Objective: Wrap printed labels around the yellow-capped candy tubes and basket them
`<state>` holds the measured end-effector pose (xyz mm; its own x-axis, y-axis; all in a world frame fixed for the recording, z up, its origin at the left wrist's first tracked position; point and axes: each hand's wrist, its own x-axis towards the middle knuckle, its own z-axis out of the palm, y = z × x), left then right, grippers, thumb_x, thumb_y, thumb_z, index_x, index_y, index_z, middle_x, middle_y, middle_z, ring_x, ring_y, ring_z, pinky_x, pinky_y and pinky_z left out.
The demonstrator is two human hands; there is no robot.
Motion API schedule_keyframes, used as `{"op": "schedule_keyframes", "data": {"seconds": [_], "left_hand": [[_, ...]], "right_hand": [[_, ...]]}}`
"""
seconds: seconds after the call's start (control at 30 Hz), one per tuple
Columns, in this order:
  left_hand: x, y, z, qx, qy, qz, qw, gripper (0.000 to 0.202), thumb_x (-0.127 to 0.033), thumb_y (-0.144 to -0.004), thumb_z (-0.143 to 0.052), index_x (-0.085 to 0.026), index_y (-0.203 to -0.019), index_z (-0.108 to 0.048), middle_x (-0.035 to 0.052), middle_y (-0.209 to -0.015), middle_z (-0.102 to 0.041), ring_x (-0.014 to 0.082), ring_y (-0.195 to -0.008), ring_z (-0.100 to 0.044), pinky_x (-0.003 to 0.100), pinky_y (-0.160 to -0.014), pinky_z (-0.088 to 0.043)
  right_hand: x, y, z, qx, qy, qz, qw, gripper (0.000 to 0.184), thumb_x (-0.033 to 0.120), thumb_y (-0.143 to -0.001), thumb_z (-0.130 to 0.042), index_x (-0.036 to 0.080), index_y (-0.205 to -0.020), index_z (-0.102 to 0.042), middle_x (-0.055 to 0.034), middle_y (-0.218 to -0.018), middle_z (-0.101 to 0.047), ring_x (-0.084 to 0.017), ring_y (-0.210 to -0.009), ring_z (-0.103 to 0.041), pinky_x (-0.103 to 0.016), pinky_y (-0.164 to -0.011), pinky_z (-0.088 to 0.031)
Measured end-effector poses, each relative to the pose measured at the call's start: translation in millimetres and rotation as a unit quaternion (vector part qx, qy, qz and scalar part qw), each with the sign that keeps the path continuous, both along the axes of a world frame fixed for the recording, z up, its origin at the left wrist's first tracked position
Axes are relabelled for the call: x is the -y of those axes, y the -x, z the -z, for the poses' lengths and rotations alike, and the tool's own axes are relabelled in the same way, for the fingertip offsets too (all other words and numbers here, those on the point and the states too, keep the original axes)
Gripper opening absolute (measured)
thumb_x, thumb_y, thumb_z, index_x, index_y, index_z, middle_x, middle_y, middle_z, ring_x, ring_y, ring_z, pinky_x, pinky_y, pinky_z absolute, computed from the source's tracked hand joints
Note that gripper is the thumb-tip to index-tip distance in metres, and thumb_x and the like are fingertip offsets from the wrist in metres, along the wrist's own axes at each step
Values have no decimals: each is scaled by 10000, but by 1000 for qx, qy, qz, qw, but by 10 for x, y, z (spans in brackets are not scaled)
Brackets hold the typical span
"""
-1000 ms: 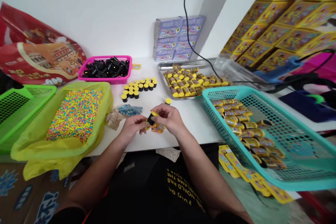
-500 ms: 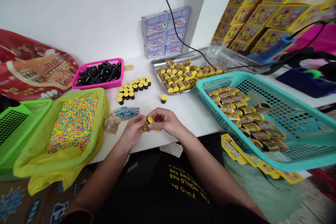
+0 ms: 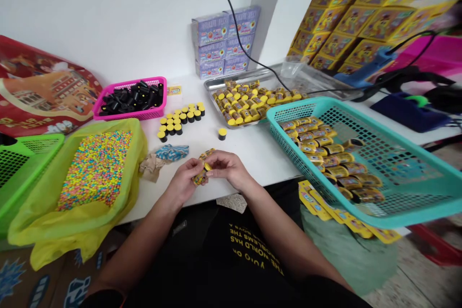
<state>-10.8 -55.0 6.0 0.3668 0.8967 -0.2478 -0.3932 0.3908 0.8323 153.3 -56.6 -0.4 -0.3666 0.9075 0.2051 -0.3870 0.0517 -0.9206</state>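
Both hands meet over the white table's front edge. My left hand (image 3: 186, 178) and my right hand (image 3: 227, 168) pinch one small yellow-capped tube (image 3: 205, 167) wrapped in a yellow printed label. Behind them a single yellow-capped black tube (image 3: 222, 133) stands alone, and farther back a cluster of several such tubes (image 3: 178, 121) stands upright. A crumpled blue-and-white wrapper (image 3: 172, 152) lies just left of my hands.
A teal basket (image 3: 397, 202) with labelled tubes overhangs the table at right. A metal tray (image 3: 211, 87) of labelled tubes sits behind. A pink basket (image 3: 162, 98) holds black tubes. A yellow-lined bin (image 3: 139, 154) holds coloured candy beads; a green basket (image 3: 21, 173) is far left. Yellow label strips (image 3: 339, 219) lie under the teal basket.
The black tube held between my fingers is now covered by the yellow label. My hands stayed together at the table's front edge while the view shifted slightly.
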Motion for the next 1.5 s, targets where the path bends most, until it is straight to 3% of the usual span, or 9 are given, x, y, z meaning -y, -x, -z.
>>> {"op": "schedule_keyframes", "data": {"seconds": [0.17,0.3,0.67,0.77,0.93,1.17,1.33,1.43,1.5], "left_hand": [[67,18,-111,-8,12,-8,1000,388,-372,-569,-877,-130,-688,-600,18,-660,-624,119,-568,-576,248,-555,-454],[113,62,-195,-37,27,-37,998,348,-243,-533,-896,-121,-761,-664,25,-714,-660,122,-628,-601,224,-589,-485],[66,12,-2,32,80,3,996,206,-148,-611,-820,-125,-765,-685,27,-758,-648,121,-654,-587,205,-523,-468],[88,-34,-13,72,67,11,995,154,-175,-687,-786,-118,-781,-678,32,-761,-649,99,-618,-572,199,-516,-435],[47,-29,-48,112,61,-1,992,210,-225,-670,-818,-140,-723,-633,16,-742,-646,108,-649,-591,233,-602,-450],[55,-43,-53,102,43,1,994,278,-303,-648,-839,-134,-726,-632,27,-733,-647,124,-634,-581,255,-582,-423],[12,-24,-41,74,72,17,994,423,-533,-767,-698,-126,-883,-682,82,-801,-683,162,-654,-628,262,-560,-429],[-9,-26,-64,89,103,25,990,364,-465,-798,-693,-110,-877,-694,72,-731,-673,145,-619,-620,250,-573,-430],[-20,-34,-85,115,95,13,989,243,-340,-779,-735,-112,-854,-699,64,-748,-683,140,-648,-627,257,-632,-457]], "right_hand": [[-30,-27,-34,97,-22,74,992,349,371,-616,-866,161,-811,-667,1,-767,-637,-123,-637,-610,-268,-605,-505],[-19,-1,-53,148,-39,91,984,417,470,-607,-847,163,-806,-647,17,-733,-616,-107,-638,-556,-245,-609,-466],[49,-171,-104,143,-71,77,984,434,476,-639,-823,182,-928,-686,3,-847,-633,-104,-682,-547,-243,-645,-450],[81,-201,-141,197,-127,117,965,349,422,-745,-768,198,-1005,-706,-32,-946,-655,-135,-759,-593,-261,-664,-462],[116,-45,-107,267,-258,166,913,438,324,-827,-719,238,-1246,-626,-70,-1036,-672,-201,-966,-611,-361,-865,-490],[177,47,-112,265,-297,232,887,228,233,-834,-706,238,-1062,-700,-38,-860,-679,-183,-827,-613,-335,-739,-519],[202,38,-154,267,-312,317,855,227,213,-830,-690,244,-1054,-673,-45,-916,-669,-179,-792,-620,-344,-708,-539],[222,63,-141,287,-391,321,814,321,165,-854,-634,263,-1159,-629,-75,-1030,-675,-207,-908,-636,-395,-792,-549],[232,75,-121,295,-404,314,807,369,193,-850,-651,259,-1210,-603,-88,-1057,-669,-223,-934,-636,-413,-804,-552]]}}
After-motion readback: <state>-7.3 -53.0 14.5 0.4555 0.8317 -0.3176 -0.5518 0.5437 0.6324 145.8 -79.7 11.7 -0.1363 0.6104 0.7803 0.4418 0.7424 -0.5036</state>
